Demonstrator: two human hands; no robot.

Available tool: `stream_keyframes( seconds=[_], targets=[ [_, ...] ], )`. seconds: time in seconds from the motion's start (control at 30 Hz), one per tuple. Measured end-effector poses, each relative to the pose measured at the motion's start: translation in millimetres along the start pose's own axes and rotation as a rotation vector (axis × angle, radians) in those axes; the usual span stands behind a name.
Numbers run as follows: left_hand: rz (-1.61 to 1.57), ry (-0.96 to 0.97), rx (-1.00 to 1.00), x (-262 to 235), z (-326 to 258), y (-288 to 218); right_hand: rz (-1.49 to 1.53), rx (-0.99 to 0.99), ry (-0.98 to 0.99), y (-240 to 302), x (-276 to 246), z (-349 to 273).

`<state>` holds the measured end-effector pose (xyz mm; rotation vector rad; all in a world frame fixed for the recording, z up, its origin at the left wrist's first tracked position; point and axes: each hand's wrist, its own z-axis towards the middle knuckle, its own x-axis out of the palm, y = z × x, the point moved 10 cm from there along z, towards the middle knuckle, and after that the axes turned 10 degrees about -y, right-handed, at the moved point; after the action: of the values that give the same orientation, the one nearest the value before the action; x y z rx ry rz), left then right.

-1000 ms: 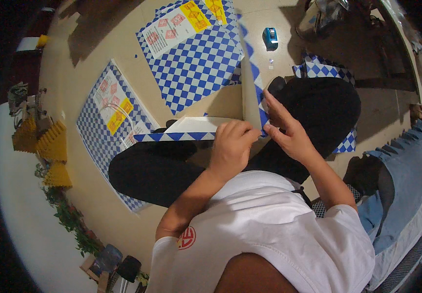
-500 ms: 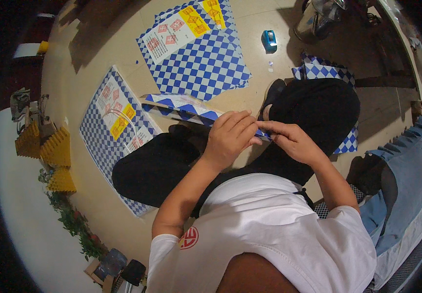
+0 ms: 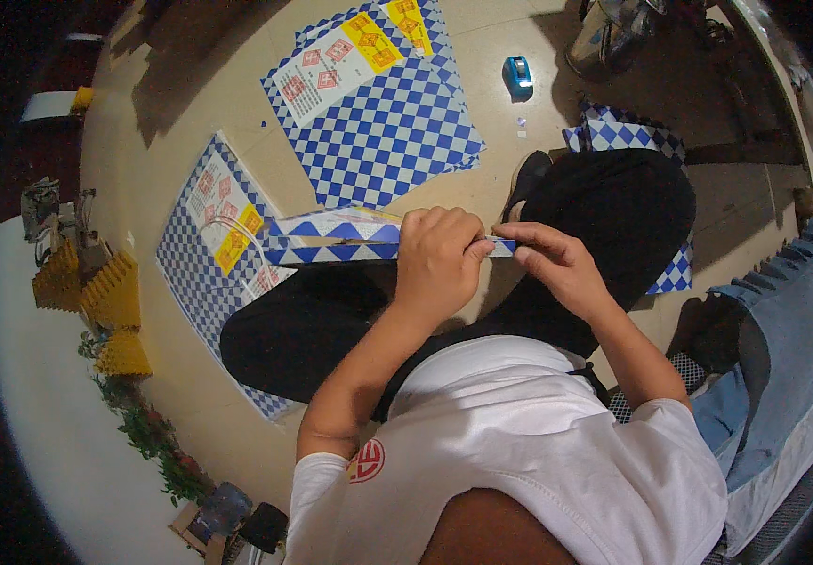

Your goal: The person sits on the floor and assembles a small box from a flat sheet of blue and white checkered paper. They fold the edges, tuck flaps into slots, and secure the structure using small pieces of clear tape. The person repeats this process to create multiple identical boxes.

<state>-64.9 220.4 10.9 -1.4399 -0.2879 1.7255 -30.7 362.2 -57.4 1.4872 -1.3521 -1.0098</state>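
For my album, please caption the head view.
Left hand and right hand hold a blue and white piece, checkered sheets on the floor.

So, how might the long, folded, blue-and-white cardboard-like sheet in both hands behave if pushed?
The sheet is probably stiff lengthwise: its near band runs straight beyond the left hand. It appears thin, so perhaps light for its size. It may spring open: a gap separates its bands.

Tan floor (image 3: 493, 33) with a small blue device (image 3: 518, 79)
Leafy green plants (image 3: 147, 435) at left; blue-grey cloth (image 3: 783, 311) at right.
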Motion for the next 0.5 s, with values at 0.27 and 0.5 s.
stream_keyframes(
  seconds=[0.27,0.5],
  targets=[
    [0.023,-0.113,0.005,0.1,8.3,6.5,-0.327,-0.302,-0.206,26.5,4.9,1.6],
    [-0.041,-0.159,0.04,-2.6,5.3,11.1,-0.518,-0.52,-0.214,43.4,18.3,-3.7]
  ],
)
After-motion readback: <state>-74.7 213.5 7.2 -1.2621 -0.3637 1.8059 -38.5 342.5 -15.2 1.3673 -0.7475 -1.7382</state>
